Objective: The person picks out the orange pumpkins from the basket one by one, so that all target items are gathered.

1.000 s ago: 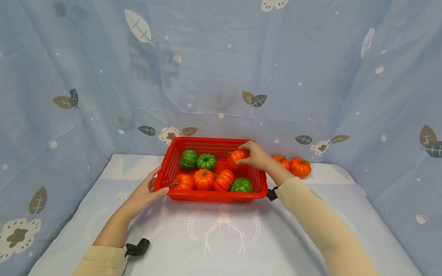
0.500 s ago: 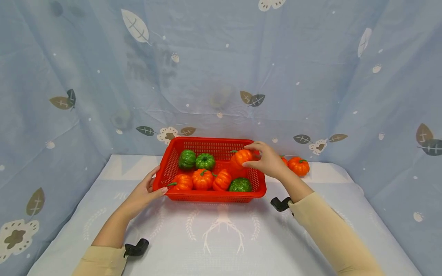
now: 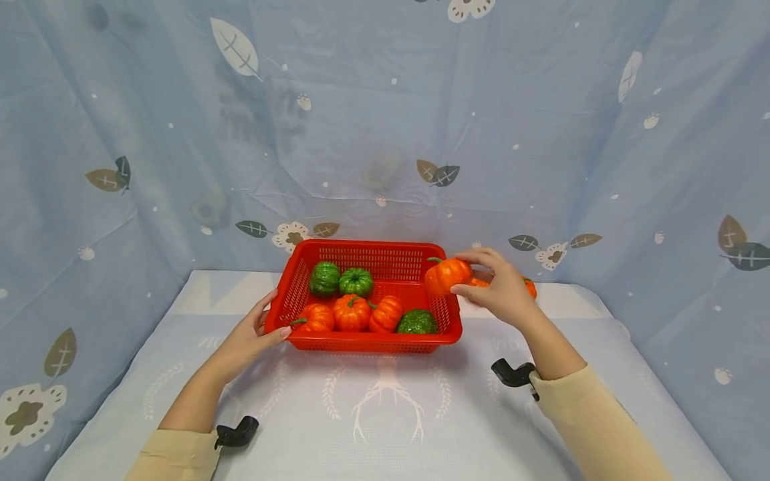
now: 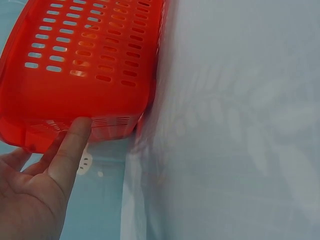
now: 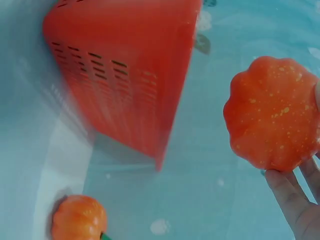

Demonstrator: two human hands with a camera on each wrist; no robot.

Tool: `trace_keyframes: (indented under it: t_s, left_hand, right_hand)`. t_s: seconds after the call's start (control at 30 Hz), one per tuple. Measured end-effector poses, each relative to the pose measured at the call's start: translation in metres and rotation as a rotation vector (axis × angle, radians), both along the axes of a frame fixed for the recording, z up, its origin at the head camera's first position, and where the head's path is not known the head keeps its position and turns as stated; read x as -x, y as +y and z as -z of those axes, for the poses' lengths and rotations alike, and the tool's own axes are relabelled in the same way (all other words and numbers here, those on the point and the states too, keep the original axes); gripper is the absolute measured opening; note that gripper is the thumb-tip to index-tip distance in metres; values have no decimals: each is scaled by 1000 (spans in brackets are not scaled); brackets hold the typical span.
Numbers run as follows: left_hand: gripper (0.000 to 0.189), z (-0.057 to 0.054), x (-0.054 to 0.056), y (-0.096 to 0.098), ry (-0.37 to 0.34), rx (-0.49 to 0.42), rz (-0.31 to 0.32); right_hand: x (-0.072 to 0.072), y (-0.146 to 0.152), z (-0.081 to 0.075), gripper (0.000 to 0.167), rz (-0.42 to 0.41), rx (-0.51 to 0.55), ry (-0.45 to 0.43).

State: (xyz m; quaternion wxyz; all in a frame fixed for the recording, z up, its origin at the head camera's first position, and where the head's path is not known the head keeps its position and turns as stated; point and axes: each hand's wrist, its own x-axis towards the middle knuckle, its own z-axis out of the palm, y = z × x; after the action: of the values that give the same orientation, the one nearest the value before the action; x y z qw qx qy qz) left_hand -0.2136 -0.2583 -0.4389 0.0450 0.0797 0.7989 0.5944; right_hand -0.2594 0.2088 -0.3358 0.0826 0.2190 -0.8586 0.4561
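Note:
In the head view my right hand [image 3: 500, 287] pinches an orange toy pumpkin [image 3: 446, 276] between thumb and fingers, raised at the right rim of a red plastic basket [image 3: 363, 342]. The right wrist view shows this pumpkin's speckled underside [image 5: 275, 112], beside and apart from the basket. My left hand [image 3: 248, 342] holds the basket's left front corner, thumb on the front and fingers along the left side. Inside lie orange pumpkins [image 3: 351, 312] in the front row, a green one [image 3: 418, 322] at front right, and two green ones [image 3: 325, 278] at the back left.
Orange pumpkins [image 3: 529, 287] on the table behind my right hand are mostly hidden; one shows [image 5: 79, 218] in the right wrist view. A white cloth [image 3: 385, 427] covers the table. Blue patterned curtains [image 3: 361, 133] stand close behind and at both sides.
My right hand has lifted the orange pumpkin from the basket's back right and moved it rightward to the rim. My left hand and the basket have stayed in place.

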Motion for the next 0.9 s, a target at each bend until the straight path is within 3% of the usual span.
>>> trace_keyframes:
  t_s: [0.17,0.5,0.73,0.9]
  left_hand:
    - [93,-1,-1,0,0,-14,1]
    - [94,-2,-1,1,2,-13,6]
    - [93,0,1,1,0,16,-7]
    - [93,2,1,-1,2,8,-5]
  right_hand:
    - [-13,18,-1,57,44,28,-2]
    - [-33,61,7,60,183,-10,85]
    - [-37,102,23,60,324,-24,113]
    - [-36,127,33,65,433,-9,78]
